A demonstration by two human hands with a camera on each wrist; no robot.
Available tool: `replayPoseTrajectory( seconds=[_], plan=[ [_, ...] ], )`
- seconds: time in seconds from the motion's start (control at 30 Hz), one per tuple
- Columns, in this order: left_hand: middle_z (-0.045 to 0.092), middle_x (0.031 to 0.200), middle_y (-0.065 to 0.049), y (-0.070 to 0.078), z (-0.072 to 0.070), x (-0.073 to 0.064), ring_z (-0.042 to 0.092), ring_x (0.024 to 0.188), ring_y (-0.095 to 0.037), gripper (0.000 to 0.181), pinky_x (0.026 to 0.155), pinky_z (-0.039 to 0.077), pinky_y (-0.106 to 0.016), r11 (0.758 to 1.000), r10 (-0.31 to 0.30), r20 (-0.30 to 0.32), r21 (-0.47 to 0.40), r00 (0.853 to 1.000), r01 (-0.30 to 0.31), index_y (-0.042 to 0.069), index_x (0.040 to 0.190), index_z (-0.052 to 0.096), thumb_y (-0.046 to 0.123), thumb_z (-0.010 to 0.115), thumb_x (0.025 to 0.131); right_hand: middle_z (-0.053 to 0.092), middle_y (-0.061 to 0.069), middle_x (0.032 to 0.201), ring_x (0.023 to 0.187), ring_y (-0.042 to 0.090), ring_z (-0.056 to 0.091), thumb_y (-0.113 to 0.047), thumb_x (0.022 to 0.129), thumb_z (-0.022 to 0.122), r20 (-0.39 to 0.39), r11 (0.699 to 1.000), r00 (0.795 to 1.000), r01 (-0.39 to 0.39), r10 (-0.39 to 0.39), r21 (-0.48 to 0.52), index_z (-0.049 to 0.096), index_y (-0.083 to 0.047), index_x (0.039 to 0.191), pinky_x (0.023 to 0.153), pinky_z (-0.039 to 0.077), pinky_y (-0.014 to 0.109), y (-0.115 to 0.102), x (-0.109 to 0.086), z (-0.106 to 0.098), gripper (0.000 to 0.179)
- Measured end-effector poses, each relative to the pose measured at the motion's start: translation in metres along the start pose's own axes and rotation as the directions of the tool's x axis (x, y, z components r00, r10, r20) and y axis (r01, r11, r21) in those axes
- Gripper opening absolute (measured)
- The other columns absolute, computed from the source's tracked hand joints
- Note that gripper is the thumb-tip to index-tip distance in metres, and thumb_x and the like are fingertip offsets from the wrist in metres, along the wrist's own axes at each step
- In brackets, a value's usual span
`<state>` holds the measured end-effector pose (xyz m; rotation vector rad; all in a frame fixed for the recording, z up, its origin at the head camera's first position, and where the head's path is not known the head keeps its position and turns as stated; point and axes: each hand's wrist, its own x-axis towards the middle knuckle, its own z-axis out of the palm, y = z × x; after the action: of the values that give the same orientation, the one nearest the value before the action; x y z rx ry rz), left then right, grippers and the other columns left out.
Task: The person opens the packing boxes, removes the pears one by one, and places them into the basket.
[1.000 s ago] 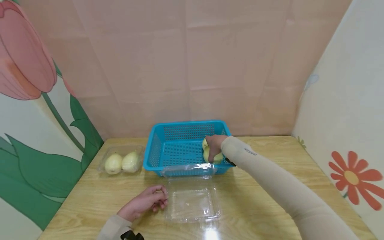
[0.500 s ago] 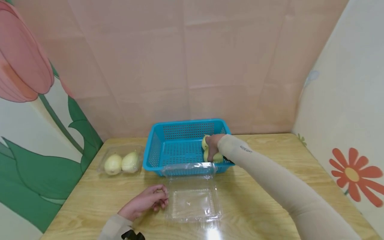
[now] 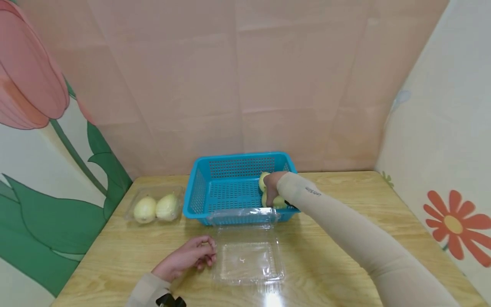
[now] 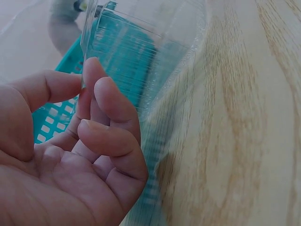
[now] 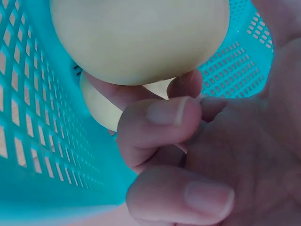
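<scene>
An open clear plastic clamshell container (image 3: 247, 258) lies before the basket, its lid part overlapping the basket's front rim. My left hand (image 3: 192, 257) is at its left side; in the left wrist view, thumb and index finger (image 4: 106, 92) pinch its thin edge while the other fingers curl loosely. Inside the blue basket (image 3: 192, 189), at its right end, my right hand (image 3: 273, 185) grips a pale yellow pear (image 5: 141, 37), fingers curled under it. A second pear (image 5: 99, 103) shows behind those fingers. The hand partly hides both pears in the head view.
Another clear container (image 3: 132, 200) with two pale pears (image 3: 145, 209) stands left of the basket. The wooden table (image 3: 337, 256) meets a pink cloth backdrop (image 3: 238, 85) behind, with flower-painted panels on both sides.
My right hand stays in the basket's right end and has shifted only slightly at the pears. The left hand and the clamshell container hold their places.
</scene>
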<state>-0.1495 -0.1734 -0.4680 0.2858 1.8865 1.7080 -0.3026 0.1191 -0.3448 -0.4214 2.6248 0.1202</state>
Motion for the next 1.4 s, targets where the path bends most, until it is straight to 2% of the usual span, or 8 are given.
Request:
replayPoseTrajectory(
  seconds=[0.27, 0.53, 0.73, 0.93, 1.07, 1.2, 1.3, 1.4],
  plan=[
    [0.064, 0.083, -0.005, -0.001, -0.001, 0.001, 0.057, 0.070, -0.013, 0.008, 0.053, 0.041, -0.022, 1.000, -0.007, 0.002, 0.007, 1.000, 0.007, 0.005, 0.097, 0.054, 0.014, 0.054, 0.099, 0.061, 0.003, 0.101, 0.093, 0.020, 0.058, -0.034, 0.069, 0.087, -0.022, 0.997, 0.999, -0.025, 0.026, 0.070, 0.058, -0.014, 0.111, 0.076, 0.052, 0.034, 0.000, 0.000, -0.002, 0.054],
    [0.065, 0.083, -0.005, 0.001, -0.001, 0.003, 0.057, 0.069, -0.013, 0.009, 0.053, 0.041, -0.022, 1.000, -0.012, -0.003, 0.008, 1.000, 0.012, 0.005, 0.097, 0.054, 0.015, 0.056, 0.098, 0.060, 0.003, 0.107, 0.097, 0.021, 0.056, -0.040, 0.070, 0.087, -0.022, 0.998, 0.999, -0.032, 0.033, 0.057, 0.056, -0.011, 0.124, 0.083, 0.051, 0.037, 0.011, 0.009, -0.005, 0.069],
    [0.065, 0.083, -0.005, 0.002, -0.001, 0.003, 0.057, 0.070, -0.013, 0.009, 0.053, 0.041, -0.022, 1.000, -0.012, 0.001, 0.009, 1.000, 0.012, 0.006, 0.097, 0.054, 0.015, 0.056, 0.098, 0.062, 0.005, 0.109, 0.099, 0.022, 0.058, -0.037, 0.074, 0.086, -0.015, 0.996, 0.999, -0.026, 0.028, 0.090, 0.048, -0.006, 0.139, 0.088, 0.052, 0.040, 0.014, 0.001, -0.011, 0.081],
    [0.065, 0.083, -0.004, 0.001, 0.000, 0.004, 0.057, 0.069, -0.012, 0.009, 0.053, 0.041, -0.022, 1.000, -0.007, 0.003, -0.001, 1.000, 0.007, 0.007, 0.097, 0.054, 0.015, 0.056, 0.098, 0.060, 0.012, 0.128, 0.110, 0.027, 0.059, -0.030, 0.078, 0.084, -0.034, 0.990, 0.999, 0.007, -0.002, 0.140, 0.044, -0.002, 0.143, 0.092, 0.052, 0.042, 0.010, -0.011, -0.013, 0.081],
    [0.065, 0.082, -0.004, 0.000, 0.001, 0.004, 0.057, 0.069, -0.012, 0.007, 0.053, 0.042, -0.021, 1.000, 0.002, 0.003, -0.003, 1.000, -0.002, 0.007, 0.096, 0.054, 0.014, 0.056, 0.098, 0.058, 0.014, 0.132, 0.081, 0.021, 0.062, -0.028, 0.081, 0.082, -0.039, 0.987, 0.999, 0.017, -0.011, 0.158, 0.041, -0.001, 0.146, 0.071, 0.054, 0.035, 0.008, -0.015, -0.014, 0.081],
    [0.065, 0.082, -0.004, -0.001, 0.002, 0.003, 0.057, 0.068, -0.012, 0.006, 0.053, 0.041, -0.021, 1.000, 0.007, 0.003, -0.004, 1.000, -0.007, 0.007, 0.095, 0.054, 0.013, 0.056, 0.097, 0.064, 0.009, 0.110, 0.052, 0.014, 0.051, -0.028, 0.082, 0.081, -0.047, 0.986, 0.998, 0.053, -0.046, 0.160, 0.054, -0.001, 0.129, 0.051, 0.045, 0.027, 0.005, -0.019, -0.016, 0.060],
    [0.065, 0.082, -0.003, -0.001, 0.002, 0.003, 0.056, 0.068, -0.012, 0.006, 0.052, 0.041, -0.021, 1.000, 0.007, 0.012, -0.008, 1.000, -0.007, 0.007, 0.095, 0.054, 0.013, 0.055, 0.098, 0.067, 0.006, 0.096, 0.053, 0.015, 0.054, -0.028, 0.082, 0.080, -0.061, 0.985, 0.995, 0.092, -0.084, 0.145, 0.060, -0.004, 0.107, 0.052, 0.046, 0.027, 0.003, -0.024, -0.017, 0.040],
    [0.065, 0.082, -0.003, -0.002, 0.002, 0.003, 0.056, 0.068, -0.012, 0.006, 0.053, 0.041, -0.021, 1.000, 0.006, 0.018, -0.011, 1.000, -0.006, 0.007, 0.096, 0.054, 0.013, 0.055, 0.098, 0.067, 0.006, 0.092, 0.059, 0.017, 0.059, -0.027, 0.083, 0.080, -0.070, 0.981, 0.991, 0.119, -0.110, 0.153, 0.060, -0.005, 0.102, 0.056, 0.049, 0.028, 0.002, -0.031, -0.015, 0.034]
  ],
)
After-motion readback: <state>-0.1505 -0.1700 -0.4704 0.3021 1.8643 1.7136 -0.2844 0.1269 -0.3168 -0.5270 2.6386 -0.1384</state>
